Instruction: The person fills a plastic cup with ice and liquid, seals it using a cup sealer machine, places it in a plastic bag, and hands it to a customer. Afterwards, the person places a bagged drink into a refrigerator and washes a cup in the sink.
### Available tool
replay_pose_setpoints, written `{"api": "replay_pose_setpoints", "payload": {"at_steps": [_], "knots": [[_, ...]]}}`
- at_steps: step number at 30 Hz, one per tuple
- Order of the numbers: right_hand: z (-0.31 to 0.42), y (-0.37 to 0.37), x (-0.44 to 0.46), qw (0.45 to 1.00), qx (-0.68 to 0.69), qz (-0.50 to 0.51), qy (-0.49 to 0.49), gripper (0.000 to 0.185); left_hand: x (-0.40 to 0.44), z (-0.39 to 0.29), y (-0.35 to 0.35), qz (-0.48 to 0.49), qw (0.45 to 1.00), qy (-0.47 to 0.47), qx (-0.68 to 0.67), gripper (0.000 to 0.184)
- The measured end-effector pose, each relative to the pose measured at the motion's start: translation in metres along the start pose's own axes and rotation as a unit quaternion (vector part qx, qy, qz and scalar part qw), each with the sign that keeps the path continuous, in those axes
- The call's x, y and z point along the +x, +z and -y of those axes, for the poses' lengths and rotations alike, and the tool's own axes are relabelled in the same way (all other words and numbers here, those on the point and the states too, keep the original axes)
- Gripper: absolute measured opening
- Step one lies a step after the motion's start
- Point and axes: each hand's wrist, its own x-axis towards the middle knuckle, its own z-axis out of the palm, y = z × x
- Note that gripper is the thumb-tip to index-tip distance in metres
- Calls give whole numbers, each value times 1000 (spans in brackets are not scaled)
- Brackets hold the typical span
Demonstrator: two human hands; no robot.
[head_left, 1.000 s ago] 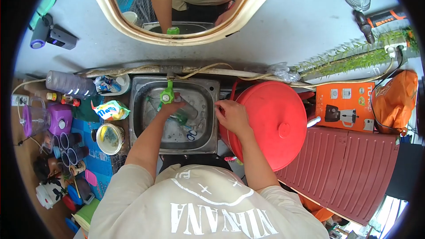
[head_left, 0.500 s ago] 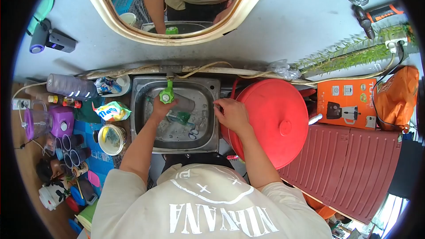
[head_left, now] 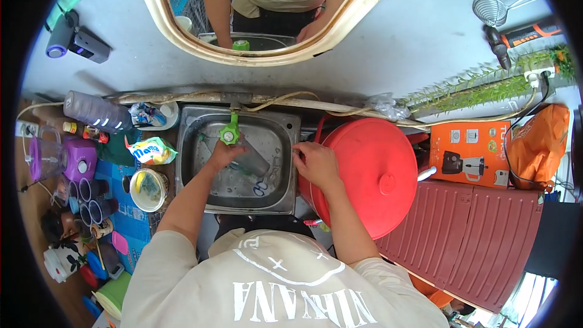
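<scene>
My left hand [head_left: 226, 153] is in the metal sink [head_left: 282, 191], just below the green tap [head_left: 229, 134], its fingers wrapped round the end of a clear cup [head_left: 252, 159]. The cup tilts down and to the right over the basin. Blue-handled scissors [head_left: 260, 189] lie on the sink floor beside it. My right hand [head_left: 314, 159] rests at the sink's right rim, fingers curled together, close to the large red lidded tub [head_left: 370, 176]. Whatever its fingers hold, if anything, is hidden.
Left of the sink are a white tub [head_left: 149, 189], a detergent packet [head_left: 150, 150], a purple blender [head_left: 79, 159] and several cups. An orange box [head_left: 469, 153] and a dark red ribbed surface [head_left: 461, 231] are at the right. A mirror [head_left: 243, 56] hangs above.
The clear cup has swung from nearly level to a downward tilt in my left hand, covering the green thing seen earlier in the basin. My right hand has stayed by the rim.
</scene>
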Motion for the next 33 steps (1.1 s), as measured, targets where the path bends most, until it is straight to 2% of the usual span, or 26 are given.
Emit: {"api": "replay_pose_setpoints", "payload": {"at_steps": [3,7,9,10,12,13,15,16,18,19,21,22,24,25,26,27,28,30,31,33], "knots": [[-2,4,-1,999,4,-32,-8,18,7,4,-1,-18,999,26,31,42],[3,0,1,1000,2,-21,-3,18,34,23,15,-8,1000,3,25,42],[3,-1,-1,1000,-4,-16,2,18,39,20,24,115,991,-58,47,38],[2,0,-1,1000,-4,-16,-1,17,41,26,28,114,991,-57,44,38],[2,-2,-1,1000,-3,-16,-5,17,46,40,34,-3,1000,29,-10,36],[3,-3,-1,1000,0,-13,-3,17,46,34,32,-2,1000,30,-9,36],[3,-3,-2,1000,2,-10,3,17,41,24,31,91,995,-39,24,36],[3,-2,-2,1000,3,-13,-1,17,43,37,29,92,995,-39,23,36],[1,-3,-2,1000,6,-18,-2,16,51,73,20,-65,993,71,72,36],[1,-4,-2,1000,4,-19,-5,16,49,65,20,-62,993,70,76,36],[2,-1,-2,1000,6,-19,-5,17,38,40,22,-11,987,-27,158,35],[1,-1,-1,1000,4,-18,-7,16,39,46,22,-13,987,-30,158,35],[0,0,-2,1000,2,-16,-7,16,46,69,20,-156,980,88,81,36],[-1,1,-2,1000,2,-18,-8,17,47,77,12,-155,980,89,82,36],[-1,1,-2,1000,1,-19,-11,17,47,82,1,-164,980,-73,-86,37],[-2,0,-2,1000,0,-19,-11,17,45,89,-4,-164,926,-232,-249,39],[-1,-2,-3,1000,3,-20,-14,17,37,89,-3,-164,926,-231,-250,39],[-1,-1,-3,1000,9,-22,-17,17,9,84,-5,-133,841,-253,-459,44],[-2,1,-3,1000,6,-21,-19,17,-3,78,-4,-134,842,-252,-458,44],[-3,2,-3,1000,3,-20,-18,17,-24,69,4,-186,776,-245,-550,50]]}}
